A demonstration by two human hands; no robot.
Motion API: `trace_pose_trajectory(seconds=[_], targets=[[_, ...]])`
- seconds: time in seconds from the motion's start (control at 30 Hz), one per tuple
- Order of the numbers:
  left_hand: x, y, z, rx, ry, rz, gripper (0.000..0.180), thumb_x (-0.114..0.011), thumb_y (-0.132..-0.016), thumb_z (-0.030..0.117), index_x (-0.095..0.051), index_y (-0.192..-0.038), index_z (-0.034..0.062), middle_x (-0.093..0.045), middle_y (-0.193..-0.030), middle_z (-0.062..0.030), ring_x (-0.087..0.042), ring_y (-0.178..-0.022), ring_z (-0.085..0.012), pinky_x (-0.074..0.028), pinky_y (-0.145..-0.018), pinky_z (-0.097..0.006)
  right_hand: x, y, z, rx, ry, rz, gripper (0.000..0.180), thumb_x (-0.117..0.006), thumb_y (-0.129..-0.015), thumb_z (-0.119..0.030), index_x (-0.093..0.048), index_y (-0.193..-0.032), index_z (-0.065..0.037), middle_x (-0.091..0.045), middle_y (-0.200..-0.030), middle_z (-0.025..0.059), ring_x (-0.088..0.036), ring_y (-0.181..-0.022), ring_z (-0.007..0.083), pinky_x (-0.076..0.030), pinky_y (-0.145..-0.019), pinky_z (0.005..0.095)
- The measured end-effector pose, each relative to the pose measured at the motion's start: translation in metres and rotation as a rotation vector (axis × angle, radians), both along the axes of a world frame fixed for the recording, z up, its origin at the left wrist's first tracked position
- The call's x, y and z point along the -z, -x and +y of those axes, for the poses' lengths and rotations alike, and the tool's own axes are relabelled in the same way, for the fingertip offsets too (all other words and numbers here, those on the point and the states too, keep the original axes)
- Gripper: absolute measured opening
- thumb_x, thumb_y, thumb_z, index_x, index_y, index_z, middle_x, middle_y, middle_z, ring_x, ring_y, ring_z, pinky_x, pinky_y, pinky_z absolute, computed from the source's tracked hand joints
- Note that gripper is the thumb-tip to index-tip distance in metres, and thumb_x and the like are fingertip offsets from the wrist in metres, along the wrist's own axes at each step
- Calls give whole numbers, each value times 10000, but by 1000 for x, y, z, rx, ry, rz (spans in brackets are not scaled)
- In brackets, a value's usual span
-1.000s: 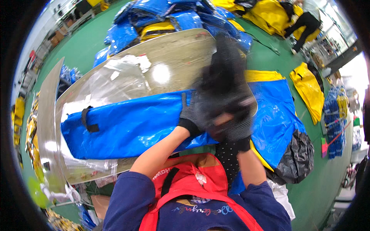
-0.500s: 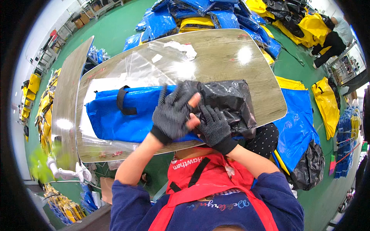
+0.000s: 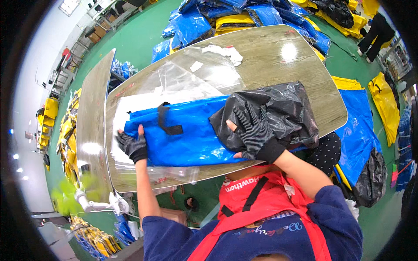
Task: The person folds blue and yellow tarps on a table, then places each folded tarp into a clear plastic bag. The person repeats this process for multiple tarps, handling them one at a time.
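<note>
Both hands' fingers flank the blue bag.

The left hand is now lying at the left end of the blue bag, thumb and fingers apart, instead of meeting the right hand near the middle. The right hand is spreading its fingers wider over the black plastic, which is now lying across the bag's right end rather than rising in a blur. The table is appearing farther right in view.
</note>
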State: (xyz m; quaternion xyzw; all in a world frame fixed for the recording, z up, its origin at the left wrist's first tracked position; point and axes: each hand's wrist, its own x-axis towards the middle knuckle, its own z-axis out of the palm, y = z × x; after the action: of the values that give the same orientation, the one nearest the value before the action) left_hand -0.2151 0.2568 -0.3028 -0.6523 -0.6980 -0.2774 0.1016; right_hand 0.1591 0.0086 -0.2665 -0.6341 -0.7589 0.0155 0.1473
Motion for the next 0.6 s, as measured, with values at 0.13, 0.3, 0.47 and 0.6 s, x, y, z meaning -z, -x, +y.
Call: trace_pose_trajectory(seconds=[0.13,0.3,0.47,0.6], targets=[[-2,34,0,86,602,-249,1012,-615,-683,716,-389,-1330,-27,-565,-1196,-268,-543,-1117,-421,-425,-953,-438,5,2,24,60,29,9,756,-677,-671,-492,-470,-1339,-205,-291,-1435,253,-200,-1346,465,-63,-1051,676],[7,54,30,267,933,-716,798,-711,-733,532,-490,-1276,-9,-578,-1217,-182,-571,-1093,-321,-453,-933,-405,43,34,52,289,-44,-1,624,-616,-754,-439,-490,-1322,-212,-311,-1427,253,-230,-1346,440,-80,-1098,592],[-74,77,11,374,1248,-1245,685,-641,-858,387,-368,-1374,28,-504,-1317,-130,-531,-1151,-275,-441,-982,-412,6,33,69,72,193,11,653,-514,-830,-446,-453,-1318,-16,-347,-1375,310,-232,-1329,476,-59,-1098,592],[-102,93,8,427,1207,-1363,639,-597,-857,363,-395,-1356,19,-501,-1313,-166,-526,-1149,-324,-414,-998,-465,11,45,62,146,-9,57,594,-489,-846,-423,-459,-1323,-70,-363,-1350,324,-240,-1322,480,-63,-1089,605]])
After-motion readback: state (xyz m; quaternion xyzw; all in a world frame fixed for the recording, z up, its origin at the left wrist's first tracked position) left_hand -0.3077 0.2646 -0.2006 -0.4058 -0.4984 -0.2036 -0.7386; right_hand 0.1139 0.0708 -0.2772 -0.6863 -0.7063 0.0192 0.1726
